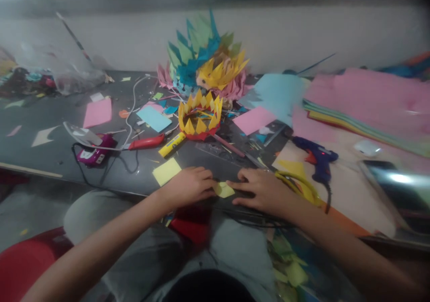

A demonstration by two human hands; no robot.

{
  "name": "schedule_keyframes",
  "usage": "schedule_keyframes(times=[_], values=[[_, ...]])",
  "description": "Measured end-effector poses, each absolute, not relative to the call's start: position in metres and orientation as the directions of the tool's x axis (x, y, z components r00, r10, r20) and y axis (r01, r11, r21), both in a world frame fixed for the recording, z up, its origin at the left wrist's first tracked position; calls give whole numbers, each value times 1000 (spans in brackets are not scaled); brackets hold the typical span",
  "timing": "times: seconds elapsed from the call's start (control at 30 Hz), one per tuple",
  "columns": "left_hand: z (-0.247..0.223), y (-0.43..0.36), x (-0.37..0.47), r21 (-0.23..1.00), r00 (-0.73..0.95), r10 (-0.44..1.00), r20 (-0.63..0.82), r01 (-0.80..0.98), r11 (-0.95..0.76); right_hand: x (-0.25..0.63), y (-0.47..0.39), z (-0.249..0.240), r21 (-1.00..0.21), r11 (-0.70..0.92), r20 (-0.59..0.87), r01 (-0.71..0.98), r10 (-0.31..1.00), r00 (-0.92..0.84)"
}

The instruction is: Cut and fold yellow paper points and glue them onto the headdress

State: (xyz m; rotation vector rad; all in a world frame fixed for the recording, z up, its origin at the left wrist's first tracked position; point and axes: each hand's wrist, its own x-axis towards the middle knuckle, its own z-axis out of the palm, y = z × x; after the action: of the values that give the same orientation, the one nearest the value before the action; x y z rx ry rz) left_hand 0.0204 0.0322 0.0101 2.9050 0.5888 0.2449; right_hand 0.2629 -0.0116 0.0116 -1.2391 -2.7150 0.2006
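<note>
At the near edge of the tabletop (40, 154), a small yellow paper (224, 190) looks partly folded between left hand (190, 186), fingers bunched, pinch unclear, and right hand (260, 190), fingers spread, while a pale-yellow square (166, 171) lies unfolded.

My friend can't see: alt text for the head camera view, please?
A person's left hand and right hand touch a small yellow paper at a dark table. Beyond it stands a yellow-and-red paper crown; a glue gun lies to the right.
</note>
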Motion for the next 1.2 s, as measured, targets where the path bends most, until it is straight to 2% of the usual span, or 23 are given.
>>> schedule_keyframes(times=[0.13, 0.3, 0.43, 0.57, 0.63, 0.73, 0.9, 1.03, 1.2], values=[[-1, 27, 25, 132, 898, 390, 205, 369, -920, 264, -20, 1, -250, 648, 237, 719, 761, -604], [-14, 6, 36, 179, 770, 547, 328, 518, -836, 252, -26, -4, -263, 697, 348, 666, 713, -609], [-13, -1, 41, 305, 715, 646, 268, 573, -761, 246, -26, -6, -253, 726, 363, 640, 684, -633], [-5, 13, 36, 513, 771, 624, 124, 489, -706, 248, -22, -7, -245, 745, 372, 620, 663, -650], [-2, 21, 33, 571, 788, 607, 104, 453, -685, 249, -19, -7, -298, 721, 348, 626, 692, -632], [1, 29, 31, 625, 798, 597, 85, 424, -655, 246, -16, -5, -447, 633, 278, 632, 770, -575], [3, 30, 33, 668, 795, 604, 60, 417, -616, 237, -13, 3, -667, 399, 122, 630, 892, -435], [4, 27, 33, 687, 784, 618, 56, 419, -594, 231, -11, 7, -725, 240, 24, 646, 946, -324], [5, 24, 34, 643, 788, 613, 58, 441, -627, 227, -6, 6, -713, 156, -49, 684, 961, -271]])
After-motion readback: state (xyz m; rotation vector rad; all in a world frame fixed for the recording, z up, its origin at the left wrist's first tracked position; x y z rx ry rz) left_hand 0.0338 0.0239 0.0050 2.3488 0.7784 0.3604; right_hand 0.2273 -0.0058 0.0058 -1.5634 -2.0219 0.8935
